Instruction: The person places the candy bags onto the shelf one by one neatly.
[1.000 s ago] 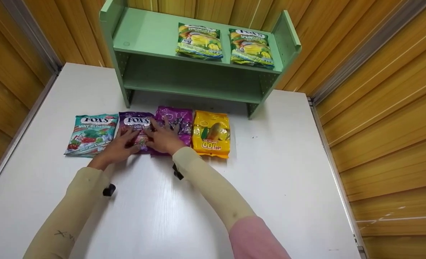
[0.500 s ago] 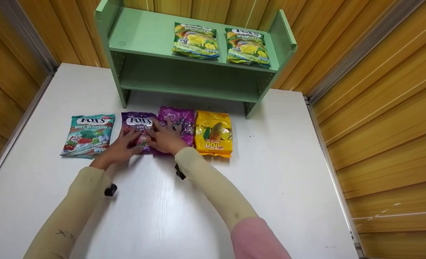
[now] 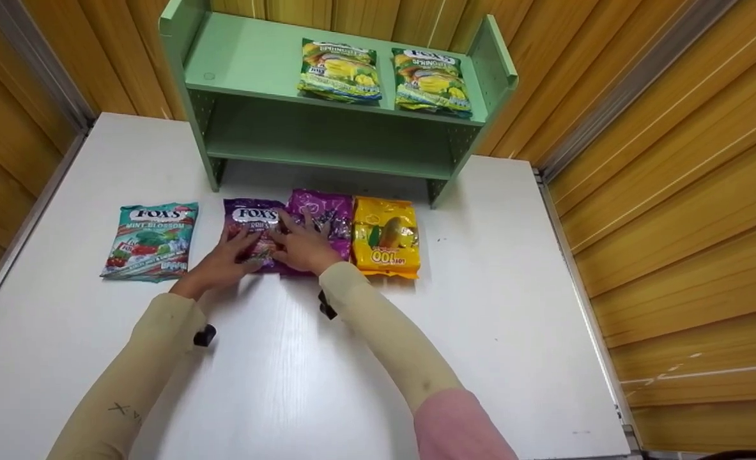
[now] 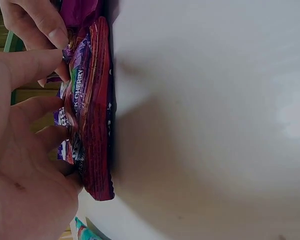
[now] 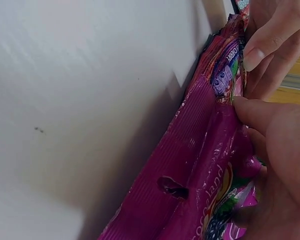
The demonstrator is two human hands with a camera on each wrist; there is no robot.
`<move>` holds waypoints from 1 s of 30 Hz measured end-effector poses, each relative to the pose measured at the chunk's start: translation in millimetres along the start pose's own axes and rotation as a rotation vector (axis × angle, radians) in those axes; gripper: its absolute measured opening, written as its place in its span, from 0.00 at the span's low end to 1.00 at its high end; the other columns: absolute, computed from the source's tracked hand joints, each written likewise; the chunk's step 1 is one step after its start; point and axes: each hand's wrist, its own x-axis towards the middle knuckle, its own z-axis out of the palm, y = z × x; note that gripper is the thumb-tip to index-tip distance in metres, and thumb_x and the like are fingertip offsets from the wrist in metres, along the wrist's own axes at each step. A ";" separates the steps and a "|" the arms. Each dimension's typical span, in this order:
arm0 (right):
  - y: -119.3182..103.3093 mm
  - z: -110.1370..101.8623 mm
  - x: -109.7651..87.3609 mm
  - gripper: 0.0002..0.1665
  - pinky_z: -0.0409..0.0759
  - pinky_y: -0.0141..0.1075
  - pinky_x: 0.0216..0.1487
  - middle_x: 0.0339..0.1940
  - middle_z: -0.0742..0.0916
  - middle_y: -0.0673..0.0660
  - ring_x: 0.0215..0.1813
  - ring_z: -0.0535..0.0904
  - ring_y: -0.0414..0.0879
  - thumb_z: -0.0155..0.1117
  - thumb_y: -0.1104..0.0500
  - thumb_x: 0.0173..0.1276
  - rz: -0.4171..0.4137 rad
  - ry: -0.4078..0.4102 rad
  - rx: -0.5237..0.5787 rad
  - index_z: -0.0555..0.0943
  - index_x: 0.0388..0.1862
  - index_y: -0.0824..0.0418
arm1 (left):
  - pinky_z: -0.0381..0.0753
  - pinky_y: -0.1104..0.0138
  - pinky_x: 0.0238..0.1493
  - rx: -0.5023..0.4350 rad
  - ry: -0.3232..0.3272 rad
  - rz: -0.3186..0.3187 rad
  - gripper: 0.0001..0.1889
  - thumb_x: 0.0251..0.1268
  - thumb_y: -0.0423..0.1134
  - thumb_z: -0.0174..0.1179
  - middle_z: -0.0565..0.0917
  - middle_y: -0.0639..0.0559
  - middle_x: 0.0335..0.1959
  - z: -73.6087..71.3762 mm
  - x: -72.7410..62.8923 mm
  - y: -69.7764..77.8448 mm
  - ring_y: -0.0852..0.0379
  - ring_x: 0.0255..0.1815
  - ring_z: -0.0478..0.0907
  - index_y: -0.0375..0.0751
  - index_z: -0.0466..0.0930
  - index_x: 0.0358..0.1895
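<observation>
One left hand (image 3: pixel 223 263), fingers spread, on one dark purple bag (image 3: pixel 250 217); one right hand (image 3: pixel 308 249), likewise, across its join with one magenta bag (image 3: pixel 339 220). Same row on white table (image 3: pixel 288 396): one yellow bag (image 3: pixel 386 237); one teal bag (image 3: pixel 151 243), apart. Beyond: one green shelf (image 3: pixel 250 61), two yellow-green bags (image 3: pixel 339 71) atop.

Dark purple FOX'S bag (image 3: pixel 258 225), flat beside a glossy magenta bag (image 3: pixel 337 214)

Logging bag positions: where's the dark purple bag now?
The dark purple bag lies left of centre in the head view, between the teal bag and magenta bag.
</observation>
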 end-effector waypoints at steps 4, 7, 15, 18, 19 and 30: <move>6.3 1.4 -2.0 0.31 0.43 0.70 0.72 0.81 0.42 0.42 0.81 0.34 0.61 0.44 0.34 0.73 0.015 -0.006 0.003 0.57 0.74 0.30 | 0.42 0.32 0.71 0.006 0.004 0.018 0.36 0.72 0.51 0.50 0.38 0.38 0.80 3.3 3.7 4.8 0.30 0.77 0.25 0.44 0.48 0.77; 11.0 2.8 -3.8 0.31 0.43 0.71 0.72 0.81 0.43 0.42 0.81 0.34 0.61 0.45 0.35 0.73 0.021 -0.001 0.014 0.58 0.74 0.31 | 0.42 0.32 0.71 0.003 0.005 0.026 0.36 0.72 0.50 0.51 0.38 0.38 0.79 6.6 6.4 7.0 0.30 0.77 0.25 0.43 0.48 0.77; 21.3 3.6 -9.7 0.30 0.44 0.72 0.71 0.82 0.43 0.42 0.81 0.34 0.61 0.45 0.35 0.74 0.042 0.001 0.026 0.58 0.74 0.30 | 0.40 0.30 0.70 0.008 0.006 0.031 0.37 0.71 0.50 0.52 0.39 0.39 0.80 14.5 12.8 16.2 0.30 0.77 0.24 0.44 0.48 0.77; 22.4 4.9 -9.5 0.30 0.43 0.71 0.72 0.81 0.42 0.41 0.81 0.33 0.60 0.45 0.35 0.74 0.051 -0.004 0.037 0.57 0.74 0.29 | 0.40 0.30 0.70 0.013 0.007 0.031 0.37 0.72 0.50 0.51 0.39 0.38 0.80 15.8 13.7 16.3 0.31 0.77 0.23 0.43 0.48 0.77; 22.4 5.1 -9.3 0.31 0.43 0.71 0.72 0.81 0.42 0.41 0.81 0.33 0.60 0.45 0.35 0.73 0.054 -0.006 0.039 0.57 0.74 0.29 | 0.39 0.29 0.70 0.010 0.005 0.026 0.37 0.72 0.50 0.51 0.38 0.39 0.80 15.8 13.9 16.5 0.31 0.77 0.23 0.43 0.48 0.77; 19.1 -0.8 -10.1 0.31 0.42 0.71 0.72 0.82 0.45 0.44 0.80 0.35 0.63 0.49 0.36 0.72 0.056 0.008 0.044 0.61 0.73 0.33 | 0.41 0.36 0.74 -0.031 0.027 0.029 0.37 0.73 0.49 0.50 0.40 0.33 0.79 5.1 11.7 16.2 0.33 0.78 0.30 0.36 0.48 0.77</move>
